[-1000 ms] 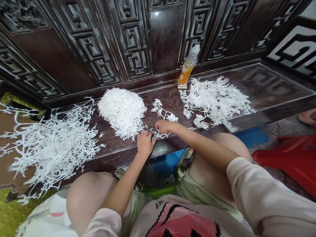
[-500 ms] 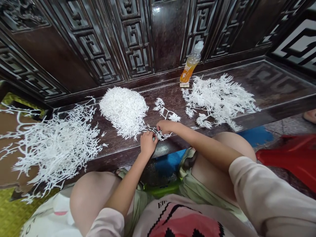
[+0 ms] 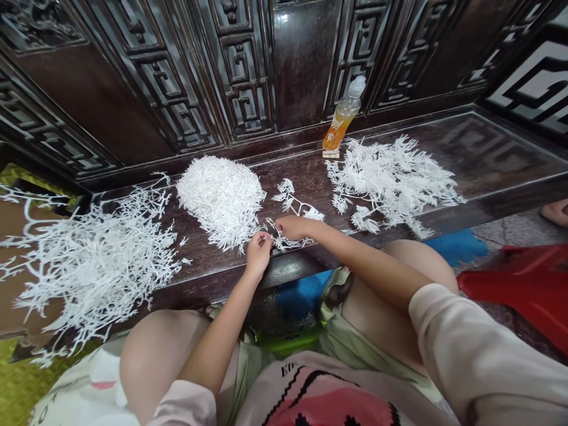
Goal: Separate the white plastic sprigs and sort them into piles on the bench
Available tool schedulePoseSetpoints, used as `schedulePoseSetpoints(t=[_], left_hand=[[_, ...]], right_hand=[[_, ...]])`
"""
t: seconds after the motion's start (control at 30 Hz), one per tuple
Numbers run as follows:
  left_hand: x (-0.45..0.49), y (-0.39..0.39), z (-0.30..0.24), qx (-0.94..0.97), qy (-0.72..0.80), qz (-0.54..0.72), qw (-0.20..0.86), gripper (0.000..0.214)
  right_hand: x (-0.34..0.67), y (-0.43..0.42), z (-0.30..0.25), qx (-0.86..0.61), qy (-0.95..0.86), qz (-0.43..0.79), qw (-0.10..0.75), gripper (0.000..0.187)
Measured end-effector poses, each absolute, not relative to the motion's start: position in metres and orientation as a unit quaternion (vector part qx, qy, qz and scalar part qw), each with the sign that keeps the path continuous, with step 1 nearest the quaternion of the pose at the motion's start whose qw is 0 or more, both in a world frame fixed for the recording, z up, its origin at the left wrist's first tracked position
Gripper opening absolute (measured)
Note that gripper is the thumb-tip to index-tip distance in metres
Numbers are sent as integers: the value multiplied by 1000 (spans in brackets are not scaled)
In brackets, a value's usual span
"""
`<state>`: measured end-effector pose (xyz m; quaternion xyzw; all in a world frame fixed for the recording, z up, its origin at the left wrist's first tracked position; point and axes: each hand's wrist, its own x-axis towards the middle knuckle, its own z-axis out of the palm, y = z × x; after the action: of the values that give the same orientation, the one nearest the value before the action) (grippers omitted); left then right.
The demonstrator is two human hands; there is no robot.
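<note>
On the dark wooden bench lies a white plastic branch frame with small pieces attached. My right hand is closed over its near end, pressing it to the wood. My left hand pinches a small white piece at that same end, fingers closed. Just left of both hands sits a heaped pile of loose white pieces.
A pile of bare white branch frames covers the bench's left end and overhangs it. Another pile of white frames lies at the right. An orange drink bottle leans on the carved back panel. A red plastic thing lies on the floor at right.
My left hand has lifted from flat on the bench edge into a pinch at the branch's near end. My right hand stays on the branch.
</note>
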<state>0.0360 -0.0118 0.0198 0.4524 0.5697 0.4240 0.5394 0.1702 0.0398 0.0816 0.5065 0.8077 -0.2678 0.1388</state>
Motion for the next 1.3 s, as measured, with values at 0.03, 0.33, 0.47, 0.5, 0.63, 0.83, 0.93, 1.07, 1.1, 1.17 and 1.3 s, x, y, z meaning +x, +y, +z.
schedulePoseSetpoints(t=[0.03, 0.33, 0.47, 0.5, 0.63, 0.83, 0.93, 1.07, 1.1, 1.17, 1.3], left_hand=[[35, -11, 21, 447, 567, 431, 542, 6], [31, -8, 28, 398, 563, 426, 586, 16], [31, -9, 33, 405, 583, 391, 586, 31], [32, -10, 35, 397, 585, 381, 596, 34], [33, -11, 38, 381, 575, 348, 635, 37], [33, -11, 35, 396, 569, 315, 648, 34], [33, -12, 34, 418, 574, 306, 635, 31], [33, -11, 30, 430, 585, 303, 617, 19], [33, -11, 29, 434, 588, 305, 611, 17], [32, -10, 26, 451, 591, 311, 593, 13], [32, -11, 26, 496, 587, 315, 557, 13]], right_hand=[[171, 42, 81, 501, 805, -291, 125, 23], [174, 48, 80, 456, 805, -374, 63, 25], [172, 43, 86, 464, 822, -324, 63, 26], [172, 42, 89, 467, 823, -316, 66, 26], [172, 40, 97, 481, 819, -307, 65, 26], [175, 40, 100, 504, 777, -372, 65, 33], [176, 41, 99, 511, 767, -383, 63, 32], [174, 39, 103, 523, 755, -391, 62, 28], [173, 39, 104, 526, 753, -391, 63, 28], [173, 38, 105, 530, 749, -393, 66, 27], [172, 38, 103, 528, 741, -410, 66, 30]])
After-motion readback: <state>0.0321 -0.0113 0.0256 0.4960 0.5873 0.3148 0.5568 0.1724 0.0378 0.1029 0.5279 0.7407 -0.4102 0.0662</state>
